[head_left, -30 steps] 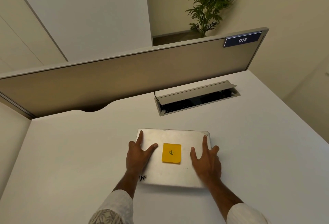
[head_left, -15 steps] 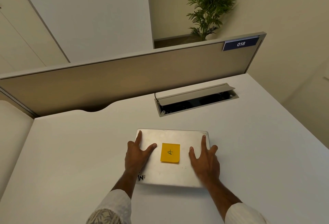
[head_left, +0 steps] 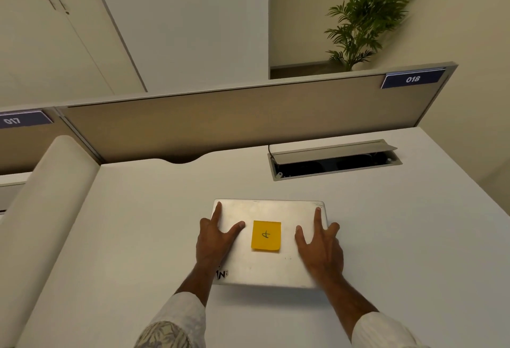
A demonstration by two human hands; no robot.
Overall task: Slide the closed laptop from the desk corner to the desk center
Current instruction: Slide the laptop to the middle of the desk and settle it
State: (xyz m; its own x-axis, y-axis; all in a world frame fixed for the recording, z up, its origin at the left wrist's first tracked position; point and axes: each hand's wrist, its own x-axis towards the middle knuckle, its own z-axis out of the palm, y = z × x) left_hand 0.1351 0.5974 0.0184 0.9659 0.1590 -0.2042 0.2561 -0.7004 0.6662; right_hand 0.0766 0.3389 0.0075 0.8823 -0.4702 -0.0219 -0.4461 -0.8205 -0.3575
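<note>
Your closed laptop lies flat on the white desk, both palms pressed on its lid.

The desk [head_left: 400, 237] runs to a tan partition [head_left: 220, 124]. The laptop [head_left: 265, 267] sits mid-desk, near you. Your left hand [head_left: 214, 240] and right hand [head_left: 321, 248] rest spread flat, gripping nothing, either side of a yellow sticky note [head_left: 266, 235].

Bare desk [head_left: 124, 237] all round laptop [head_left: 276, 209], wide open L & R; behind it open cable box [head_left: 335, 161], then partition [head_left: 234, 121] blocking far edge.
</note>
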